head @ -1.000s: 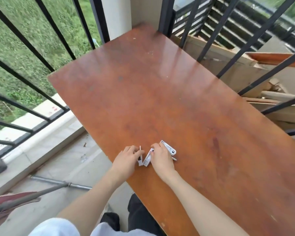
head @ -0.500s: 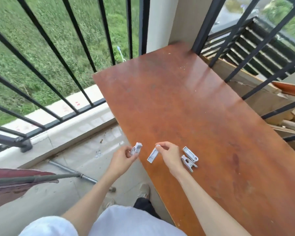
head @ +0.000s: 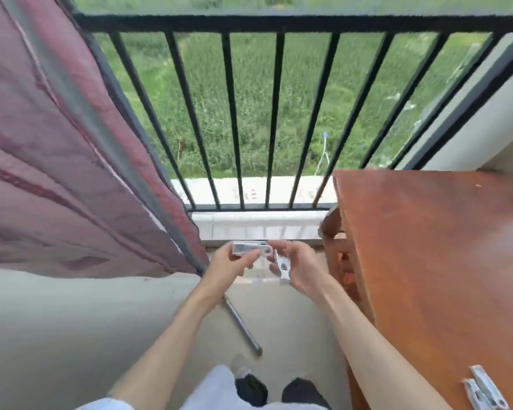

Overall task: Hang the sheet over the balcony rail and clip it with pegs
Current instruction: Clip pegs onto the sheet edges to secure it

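both hands are held together low in front of the body, just short of the rail (head: 279,23), each carrying a peg, which reads as stocking up before clipping. the left hand (head: 228,266) has fingers and thumb curled round a white peg (head: 249,249) lying crosswise; the right hand (head: 301,269) is cupped, fingers bent round a second peg (head: 283,266) that points down along the palm. the two pegs meet or nearly meet between the hands; blur hides which. the sheet (head: 57,143) hangs to the left of the left hand, already draped over the rail, its edge falling just beside that wrist. no peg is seen on it, so clipping appears not yet done. spare pegs (head: 483,390) lie on the board (head: 427,247) behind and right of the right forearm, within easy reach. a pipe (head: 242,328) lies on the floor below the hands.
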{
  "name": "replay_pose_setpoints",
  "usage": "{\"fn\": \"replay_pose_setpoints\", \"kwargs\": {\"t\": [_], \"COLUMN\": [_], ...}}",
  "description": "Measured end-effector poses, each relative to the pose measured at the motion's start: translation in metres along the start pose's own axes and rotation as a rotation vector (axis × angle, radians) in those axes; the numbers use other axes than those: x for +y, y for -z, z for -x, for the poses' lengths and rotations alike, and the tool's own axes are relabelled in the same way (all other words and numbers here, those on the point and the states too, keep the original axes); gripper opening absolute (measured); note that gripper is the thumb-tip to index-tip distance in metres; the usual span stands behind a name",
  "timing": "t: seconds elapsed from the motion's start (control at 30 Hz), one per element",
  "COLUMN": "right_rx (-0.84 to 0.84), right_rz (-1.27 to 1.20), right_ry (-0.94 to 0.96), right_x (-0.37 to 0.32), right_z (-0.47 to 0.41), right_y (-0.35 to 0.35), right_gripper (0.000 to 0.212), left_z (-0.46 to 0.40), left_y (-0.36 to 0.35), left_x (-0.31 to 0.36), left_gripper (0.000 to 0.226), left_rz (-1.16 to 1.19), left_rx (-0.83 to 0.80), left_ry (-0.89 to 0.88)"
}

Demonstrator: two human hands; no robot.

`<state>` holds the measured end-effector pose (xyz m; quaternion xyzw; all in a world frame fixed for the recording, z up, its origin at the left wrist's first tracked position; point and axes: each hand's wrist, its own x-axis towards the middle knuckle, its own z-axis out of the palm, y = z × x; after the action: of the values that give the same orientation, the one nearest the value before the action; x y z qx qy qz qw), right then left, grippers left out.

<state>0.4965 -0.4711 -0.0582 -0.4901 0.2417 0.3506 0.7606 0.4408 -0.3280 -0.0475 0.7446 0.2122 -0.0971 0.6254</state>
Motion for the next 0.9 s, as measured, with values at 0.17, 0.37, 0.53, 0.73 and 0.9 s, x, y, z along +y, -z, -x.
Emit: {"fn": "replay_pose_setpoints", "kwargs": {"t": [0.17, 0.37, 0.53, 0.73, 0.9], "right_rx": [-0.361, -0.433, -0.464, -0.789, -0.961], "right_rz": [0.412, 0.722, 0.649, 0.586, 0.4], "right_ry": [0.067, 0.293, 0.374, 0.545, 0.488], "right_x": [-0.007, -0.022, -0.062, -0.115, -0.135], "right_z": [-0.004, -0.006, -0.011, 0.011, 0.027], "right_y": [-0.058, -0.105, -0.13, -0.183, -0.214], "right_gripper": [0.029, 0.011, 0.024, 0.034, 0.023], "left_z": [0.002, 0.006, 0.018, 0.03, 0.023], "left_y": [0.053, 0.088, 0.107, 0.116, 0.112], "left_x": [0.002, 0.015, 0.041, 0.115, 0.153], "left_gripper": [0.026, 0.018, 0.009, 0.023, 0.011], "left_rz": [0.16, 0.19, 0.151, -0.02, -0.235], "left_rx": [0.121, 0.208, 0.736, 0.954, 1.198], "left_ry": [-0.035, -0.096, -0.311, -0.66, -0.727]}}
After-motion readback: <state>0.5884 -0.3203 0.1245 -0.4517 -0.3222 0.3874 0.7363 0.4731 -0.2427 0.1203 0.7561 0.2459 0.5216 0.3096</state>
